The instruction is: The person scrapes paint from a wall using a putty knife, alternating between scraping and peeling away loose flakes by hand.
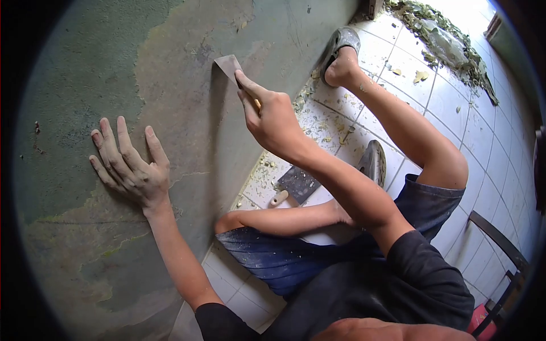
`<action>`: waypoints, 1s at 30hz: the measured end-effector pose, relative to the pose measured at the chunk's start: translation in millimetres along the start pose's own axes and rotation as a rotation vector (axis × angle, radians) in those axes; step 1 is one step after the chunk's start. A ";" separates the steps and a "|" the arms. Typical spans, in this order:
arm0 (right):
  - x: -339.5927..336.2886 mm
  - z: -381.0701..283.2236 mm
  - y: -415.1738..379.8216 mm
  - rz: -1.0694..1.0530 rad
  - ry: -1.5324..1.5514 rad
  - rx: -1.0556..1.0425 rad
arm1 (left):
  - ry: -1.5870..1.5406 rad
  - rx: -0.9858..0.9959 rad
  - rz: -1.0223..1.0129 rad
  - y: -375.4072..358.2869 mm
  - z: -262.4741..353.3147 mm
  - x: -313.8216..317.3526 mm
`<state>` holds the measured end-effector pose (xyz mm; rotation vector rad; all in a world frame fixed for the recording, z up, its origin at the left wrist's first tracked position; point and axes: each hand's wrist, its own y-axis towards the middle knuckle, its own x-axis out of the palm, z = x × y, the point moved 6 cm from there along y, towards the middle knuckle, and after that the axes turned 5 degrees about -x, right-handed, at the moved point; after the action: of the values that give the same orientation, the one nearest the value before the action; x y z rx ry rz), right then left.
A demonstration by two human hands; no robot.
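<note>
My right hand (273, 119) is wrapped round the handle of a metal scraper (227, 66), whose wide blade is at the wall (187, 105). On the wall, patches of green paint border a bare grey-brown area. My left hand (133, 165) lies against the wall to the left, its fingers spread and nothing held. Part of the scraper's handle is hidden by my right hand.
White floor tiles (449, 94) carry scattered paint flakes. A wide dark blade tool (298, 183) with a light handle lies between my legs. At the top right are a heap of flakes (409, 17) and clear plastic (446, 45). A dark metal frame (500, 241) stands at the right.
</note>
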<state>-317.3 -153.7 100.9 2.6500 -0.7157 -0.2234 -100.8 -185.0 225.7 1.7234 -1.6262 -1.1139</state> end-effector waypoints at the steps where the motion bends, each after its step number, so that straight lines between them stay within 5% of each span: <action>1: 1.8 2.1 -1.8 -0.002 -0.001 0.000 | 0.001 -0.002 -0.001 -0.8 -0.5 0.0; 6: 24.0 12.2 -28.9 -0.043 -0.098 -0.144 | -0.008 0.007 0.010 1.7 -0.9 -0.8; 7: 16.7 19.6 -19.0 0.081 -0.040 -0.212 | -0.008 0.006 0.013 2.9 0.1 1.3; 11: -0.4 14.4 -3.4 -0.013 -0.011 0.076 | -0.001 0.009 -0.009 -0.9 -0.1 0.8; 14: 22.3 27.6 -27.6 -0.042 -0.144 -0.151 | -0.002 0.010 -0.006 0.8 -2.0 0.7; 16: 10.3 28.0 -7.1 0.172 0.005 -0.346 | -0.014 0.012 -0.009 0.9 -0.8 1.9; 17: -5.6 24.5 7.8 0.110 -0.061 -0.149 | -0.004 0.010 -0.011 1.6 0.2 1.8; 20: -4.2 28.7 3.2 0.006 -0.094 -0.070 | -0.002 0.009 -0.010 0.3 0.3 -1.5; 25: -1.5 30.5 -2.7 0.061 -0.070 -0.263 | -0.012 0.010 -0.004 2.3 -0.5 -1.0; 27: -27.9 29.1 26.0 0.003 -0.101 0.174 | 0.019 0.018 -0.036 2.5 0.8 -1.4; 30: -4.3 40.4 -2.0 0.009 -0.063 -0.117 | -0.017 0.021 0.021 1.2 -0.9 -0.5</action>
<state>-330.1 -163.0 63.4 2.5386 -0.7119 -0.3370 -100.6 -184.9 227.3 1.7108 -1.6682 -1.1088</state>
